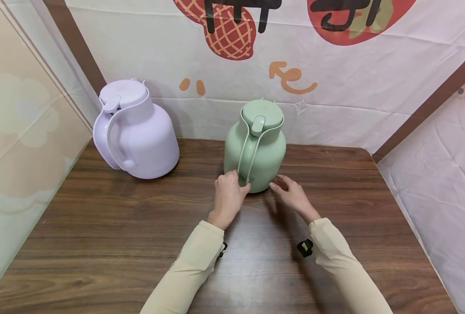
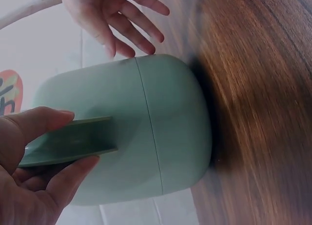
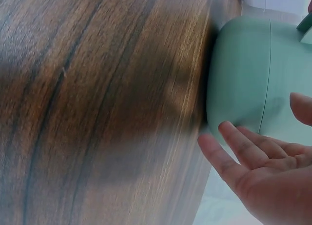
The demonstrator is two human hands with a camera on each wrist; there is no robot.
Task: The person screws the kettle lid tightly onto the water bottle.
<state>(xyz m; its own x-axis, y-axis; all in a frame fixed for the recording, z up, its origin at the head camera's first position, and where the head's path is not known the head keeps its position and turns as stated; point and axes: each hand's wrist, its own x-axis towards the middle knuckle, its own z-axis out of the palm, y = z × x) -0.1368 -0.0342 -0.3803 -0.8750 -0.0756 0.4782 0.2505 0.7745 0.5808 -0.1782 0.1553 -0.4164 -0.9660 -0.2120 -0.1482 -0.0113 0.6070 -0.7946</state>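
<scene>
A green thermos jug (image 1: 271, 157) stands upright toward the back of the table, its handle (image 1: 247, 159) and lid lever facing me. My left hand (image 1: 229, 198) grips the lower part of that handle. In the left wrist view, the thumb and fingertips lie on opposite sides of the handle (image 2: 68, 142). My right hand (image 1: 294, 197) is at the jug's lower right side, fingers spread and loosely extended. From the right wrist view, those fingertips (image 3: 225, 127) are right at the curved base, with the palm turned toward the jug.
A lilac thermos jug (image 1: 154, 139) of similar shape stands at the back left, handle toward the front left. Behind the brown wood-grain table (image 1: 118, 244) hangs a white printed cloth (image 1: 224, 87), with more cloth along both sides.
</scene>
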